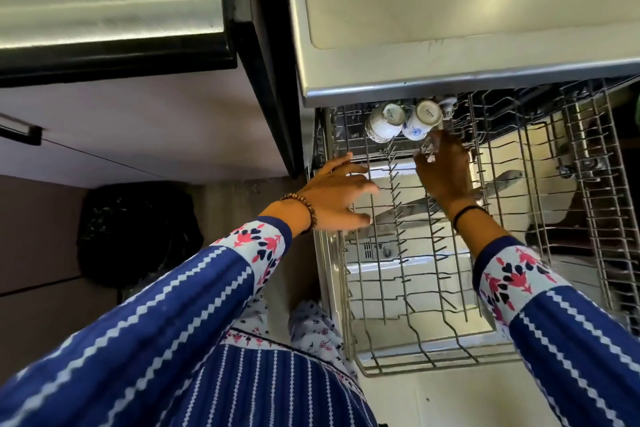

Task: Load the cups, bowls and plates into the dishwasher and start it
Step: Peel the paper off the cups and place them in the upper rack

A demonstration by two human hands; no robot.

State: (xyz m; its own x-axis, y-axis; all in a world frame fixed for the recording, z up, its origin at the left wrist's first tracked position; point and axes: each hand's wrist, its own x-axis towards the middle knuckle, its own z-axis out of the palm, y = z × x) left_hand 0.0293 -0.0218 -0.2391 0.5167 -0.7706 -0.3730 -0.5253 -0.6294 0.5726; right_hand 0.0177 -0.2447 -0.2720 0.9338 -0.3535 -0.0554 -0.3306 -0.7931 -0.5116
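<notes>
Two white cups sit upside down at the far end of the wire rack. The left cup has a dark pattern near its rim. The right cup has blue flowers on it. The two cups touch each other. A third white thing behind them is mostly hidden under the table edge, so it is hard to tell what it is.

The rack is pulled out of the dishwasher, and the rest of it holds nothing but its thin metal prongs. Below the rack is the open dishwasher door, pale and shiny.

The right hand reaches toward the blue flower cup. Its fingertips are just beside the cup, loose and not gripping anything. The left hand is spread wide over the left side of the rack, holding nothing. It has a bead bracelet on the wrist. The right wrist has a thin black band. Both sleeves are blue with white zigzag lines.

Above the rack is a shiny gray table. To the left stands a dark stove. A black bag sits on the floor in the corner. The right side of the rack is cut off by the picture edge.
</notes>
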